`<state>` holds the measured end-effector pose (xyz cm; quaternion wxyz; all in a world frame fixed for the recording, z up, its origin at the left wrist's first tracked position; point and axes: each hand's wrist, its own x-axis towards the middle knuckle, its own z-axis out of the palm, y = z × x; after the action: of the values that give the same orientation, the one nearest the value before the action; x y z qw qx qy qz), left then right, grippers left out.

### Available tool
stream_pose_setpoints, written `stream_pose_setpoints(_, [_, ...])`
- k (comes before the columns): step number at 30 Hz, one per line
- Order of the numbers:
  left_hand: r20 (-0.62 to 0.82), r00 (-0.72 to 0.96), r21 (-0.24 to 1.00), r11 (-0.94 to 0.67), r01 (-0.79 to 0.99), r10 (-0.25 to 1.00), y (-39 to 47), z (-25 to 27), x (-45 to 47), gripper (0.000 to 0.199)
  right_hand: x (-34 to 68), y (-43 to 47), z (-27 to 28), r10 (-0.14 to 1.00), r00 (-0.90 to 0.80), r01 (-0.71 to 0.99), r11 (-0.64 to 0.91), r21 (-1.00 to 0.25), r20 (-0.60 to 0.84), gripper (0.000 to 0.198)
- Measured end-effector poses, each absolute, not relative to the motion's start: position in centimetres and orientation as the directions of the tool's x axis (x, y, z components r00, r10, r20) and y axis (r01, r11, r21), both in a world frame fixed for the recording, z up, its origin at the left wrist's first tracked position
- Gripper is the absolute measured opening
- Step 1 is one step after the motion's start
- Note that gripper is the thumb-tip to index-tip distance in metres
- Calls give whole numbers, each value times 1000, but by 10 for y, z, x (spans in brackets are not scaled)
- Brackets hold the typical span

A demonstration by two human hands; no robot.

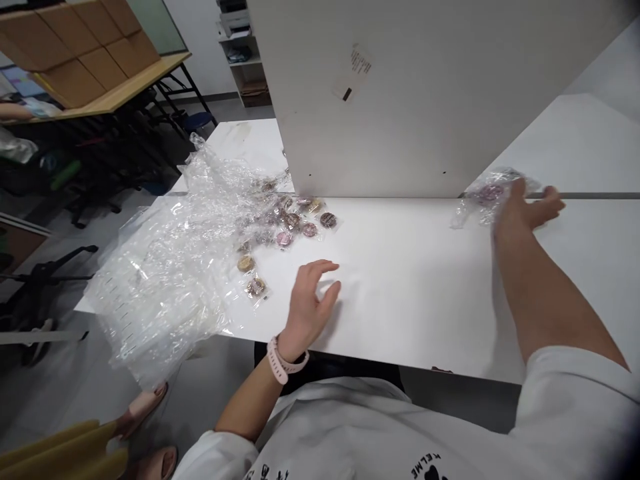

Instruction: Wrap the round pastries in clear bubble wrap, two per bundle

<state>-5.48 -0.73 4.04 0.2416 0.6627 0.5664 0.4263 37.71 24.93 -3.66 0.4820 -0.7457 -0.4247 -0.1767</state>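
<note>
A clear bag (485,195) lay by the right hand (527,208), near the panel's (400,127) lower right corner.
That hand's fingers were spread, nothing visible between them; whether it touched the bag could not be told. The left hand (311,303), over the surface (410,287), had thumb and fingers parted, empty. Beyond it, wrapped packets (328,220) lay scattered beside heaped plastic (165,280) overhanging the edge.

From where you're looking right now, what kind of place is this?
Probably an office or workroom where things get packed: there's what looks like a printer, brown cardboard boxes, and a big heap of clear plastic.
</note>
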Motion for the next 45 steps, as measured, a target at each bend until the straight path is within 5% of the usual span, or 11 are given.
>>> stream_pose_setpoints(4, [350,-110,446,-62,893,930,-30,30,-118,44,372,210,-60,411,821,488,-147,-860,396,34])
stream_pose_setpoints(8, [188,-172,224,128,966,967,-41,0,-154,77,304,124,-54,562,557,683,109,-722,611,35])
stream_pose_setpoints(12, [123,-58,275,22,961,991,-35,-20,-137,74,203,58,-19,711,39,660,509,-553,702,44])
stream_pose_setpoints(17, [175,128,404,-190,895,976,-32,-22,-96,52,73,69,25,706,-490,439,707,-555,512,29])
stream_pose_setpoints(23, [240,199,486,-296,822,950,-28,-24,-90,31,-74,130,45,522,-700,435,853,-288,487,65])
stream_pose_setpoints(26, [227,209,504,-299,811,951,-26,-26,-94,29,-109,143,53,454,-793,381,890,-251,406,33])
stream_pose_setpoints(29, [228,209,486,-297,822,951,-27,-28,-97,29,-100,148,77,589,-616,343,798,-495,523,27])
stream_pose_setpoints(32, [219,216,454,-295,841,952,-28,-30,-99,30,-42,141,110,739,-304,0,631,-775,601,22])
stream_pose_setpoints(35, [220,187,513,-276,813,957,-30,-24,-101,35,42,111,124,899,-275,-298,257,-919,341,22])
stream_pose_setpoints(40, [240,-38,890,-204,407,970,-36,13,-90,47,137,23,71,887,-374,-221,-367,-904,-269,25])
stream_pose_setpoints(45, [-81,246,965,14,263,966,-33,29,-42,61,163,-31,21,847,-361,-209,-482,-851,-391,35])
